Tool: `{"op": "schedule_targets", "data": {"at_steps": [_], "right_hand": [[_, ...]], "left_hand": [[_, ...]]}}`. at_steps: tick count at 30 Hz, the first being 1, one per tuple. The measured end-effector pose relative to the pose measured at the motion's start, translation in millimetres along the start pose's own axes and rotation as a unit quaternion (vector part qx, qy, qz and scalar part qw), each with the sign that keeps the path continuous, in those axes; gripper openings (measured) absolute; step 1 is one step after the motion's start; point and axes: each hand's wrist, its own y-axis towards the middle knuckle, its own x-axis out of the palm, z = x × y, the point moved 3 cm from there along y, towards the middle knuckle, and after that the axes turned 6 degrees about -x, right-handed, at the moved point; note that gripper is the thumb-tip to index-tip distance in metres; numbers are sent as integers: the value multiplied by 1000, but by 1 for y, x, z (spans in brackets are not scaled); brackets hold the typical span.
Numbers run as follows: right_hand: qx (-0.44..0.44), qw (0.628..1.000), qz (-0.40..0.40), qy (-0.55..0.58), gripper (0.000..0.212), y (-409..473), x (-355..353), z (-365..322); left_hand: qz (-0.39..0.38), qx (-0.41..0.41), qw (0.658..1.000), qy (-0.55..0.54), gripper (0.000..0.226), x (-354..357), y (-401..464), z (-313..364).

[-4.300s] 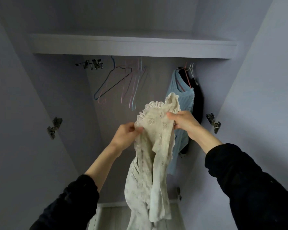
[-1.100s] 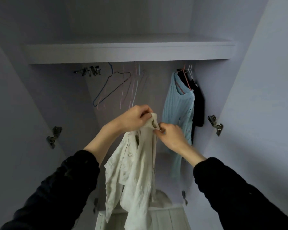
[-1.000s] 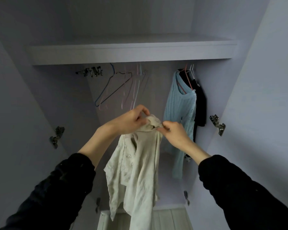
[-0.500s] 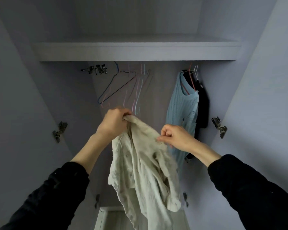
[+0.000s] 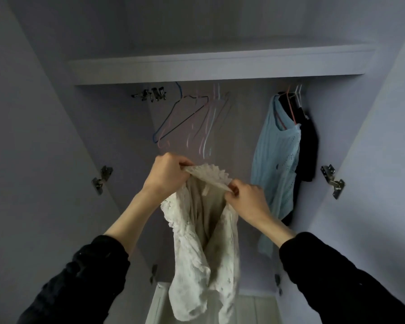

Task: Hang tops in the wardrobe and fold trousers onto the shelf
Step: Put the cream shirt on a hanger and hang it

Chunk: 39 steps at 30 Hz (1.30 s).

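Cream lace top (image 5: 204,249) hangs lengthwise from both hands in front of the open wardrobe (image 5: 45,160), its long axis near vertical and its scalloped edge stretched across the top between them. Left hand (image 5: 166,176) has curled fingers bunched round the left end of that edge; right hand (image 5: 248,199) pinches the right end between thumb and fingers. Both black sleeves (image 5: 337,277) reach up from below. No writing or label can be read on the cloth. Behind the hands, a cluster of bare wire hangers (image 5: 197,118) in blue, pink and white dangles under the shelf (image 5: 220,66). To the right, a light blue knit top (image 5: 278,164) hangs on a pink hanger, with a black garment (image 5: 308,146) just behind it. 2 metal hinges (image 5: 332,181) sit on the side walls, 1 each side. Nothing shows on the shelf's visible front edge
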Motion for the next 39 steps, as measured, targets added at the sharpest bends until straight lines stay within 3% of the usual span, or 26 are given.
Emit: {"op": "schedule_targets", "data": {"at_steps": [4,6,8,10,14,17,19,22,24,26,28,30,31,35,39], "right_hand": [[32,997,67,-14,7,19,-3,7],[4,991,113,-64,4,29,3,4],[-36,980,153,-122,17,37,9,1],[-54,971,143,-185,27,50,23,-2],[-16,960,110,-258,38,80,43,2],[-2,963,105,-247,32,99,49,8],[4,977,98,-189,19,110,43,7],[75,990,-24,-119,21,120,43,14],[116,988,-76,-74,21,126,45,24],[141,981,-130,-13,22,135,46,34],[168,951,-230,120,37,146,50,39],[216,890,-282,285,51,156,53,40],[234,872,-265,340,53,164,54,41],[296,828,-64,472,41,212,59,49],[314,809,-33,495,7,242,66,45]], "left_hand": [[35,-8,999,27,22,9,-3,-28],[77,7,996,42,21,12,1,-41],[129,42,987,86,17,14,8,-51],[164,69,977,118,16,16,20,-65],[158,83,974,140,15,20,43,-93],[150,51,976,151,5,20,60,-113],[113,32,980,163,7,21,75,-120],[-48,-64,994,81,13,30,93,-131],[-156,-124,980,-4,17,38,102,-138],[-213,-149,962,-87,18,40,105,-137],[-234,-176,942,-161,10,34,108,-132],[-242,-198,924,-219,8,26,113,-120],[-246,-204,918,-235,10,22,115,-114],[-253,-202,920,-220,8,9,122,-99],[-228,-220,920,-231,10,-2,124,-98]]}}
